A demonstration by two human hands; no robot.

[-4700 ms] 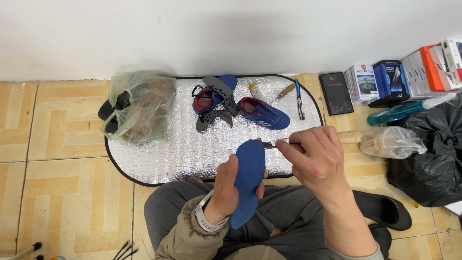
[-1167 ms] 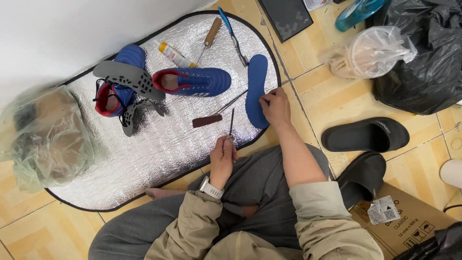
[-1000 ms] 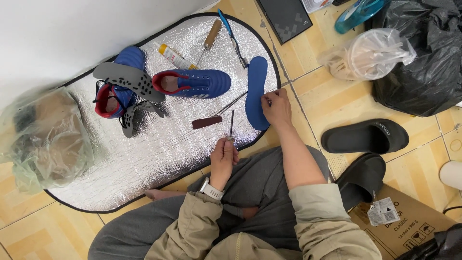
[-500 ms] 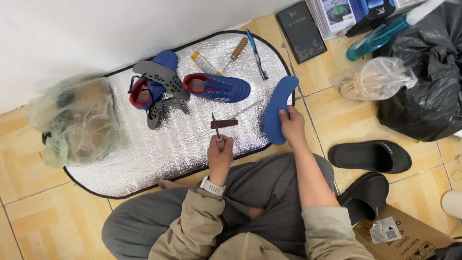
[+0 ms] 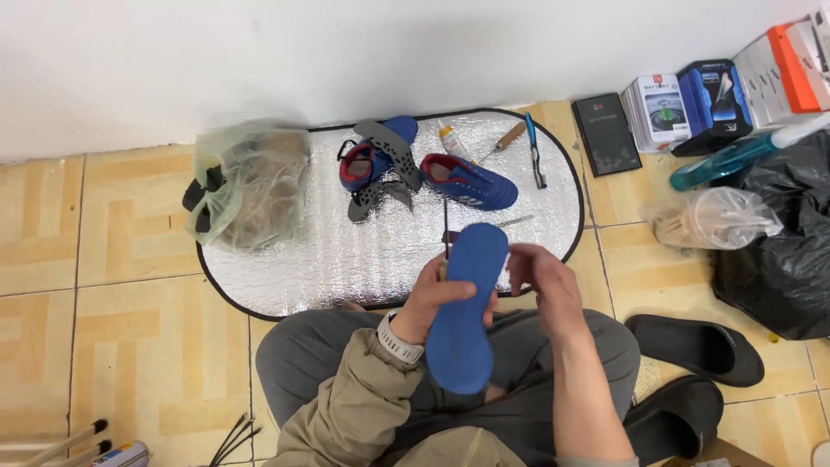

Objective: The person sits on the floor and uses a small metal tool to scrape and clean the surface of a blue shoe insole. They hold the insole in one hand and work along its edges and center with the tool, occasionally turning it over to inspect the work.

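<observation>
My left hand (image 5: 430, 296) grips a blue insole (image 5: 465, 320) from behind and holds it upright over my lap. A thin metal awl (image 5: 446, 227) sticks up from the same hand beside the insole. My right hand (image 5: 543, 278) pinches the insole's upper right edge with its fingertips. On the silver mat (image 5: 320, 259) ahead lie two blue shoes with red lining, one (image 5: 474, 182) on its side and the other (image 5: 370, 162) under grey insoles (image 5: 391, 149).
A glue tube (image 5: 451, 141), a wooden-handled tool (image 5: 507, 138) and a blue-handled tool (image 5: 533, 161) lie on the mat. A plastic bag of items (image 5: 251, 182) sits left. Boxes (image 5: 692, 95), a black bag (image 5: 778, 251) and black slippers (image 5: 696, 348) are right.
The insole, which lay on the mat under my right hand, has been lifted to my lap and is now in my left hand. The view has swung back level.
</observation>
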